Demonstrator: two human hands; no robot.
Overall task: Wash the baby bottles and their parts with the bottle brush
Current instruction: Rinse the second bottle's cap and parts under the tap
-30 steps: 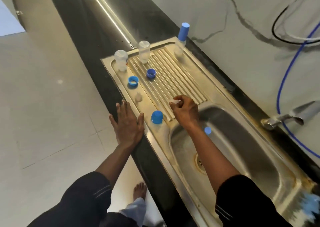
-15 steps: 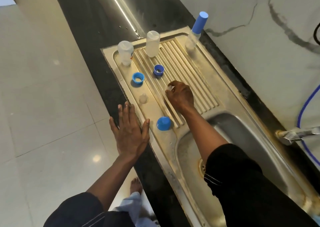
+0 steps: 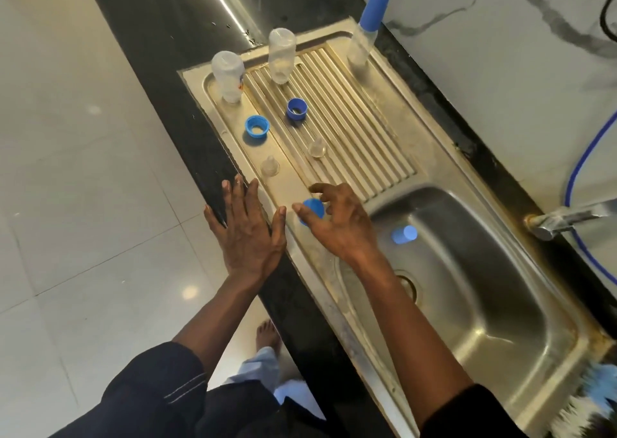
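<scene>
My left hand (image 3: 245, 233) lies flat on the black counter edge beside the drainboard (image 3: 377, 143). My right hand (image 3: 337, 220) is over a blue cap (image 3: 312, 211) at the drainboard's near end, thumb and curled fingers round it. Two clear nipples (image 3: 270, 167) (image 3: 316, 148) sit farther up, then two blue collar rings (image 3: 257, 129) (image 3: 296, 109). Two clear bottles (image 3: 228, 76) (image 3: 282, 55) stand upside down at the far end. A third bottle with a blue cap (image 3: 364, 33) stands at the far right corner. The bottle brush (image 3: 594, 394) lies at the sink's near right corner.
Another blue cap (image 3: 404, 234) lies inside the steel sink basin (image 3: 484, 270). A metal tap (image 3: 567, 220) juts over the basin from the right, with a blue hose (image 3: 581, 170) on the marble wall. My bare foot (image 3: 267, 334) stands on the tiled floor.
My right hand left a clear nipple on the ribbed drainboard and drew back toward me to the blue cap. My left hand has stayed flat on the counter edge.
</scene>
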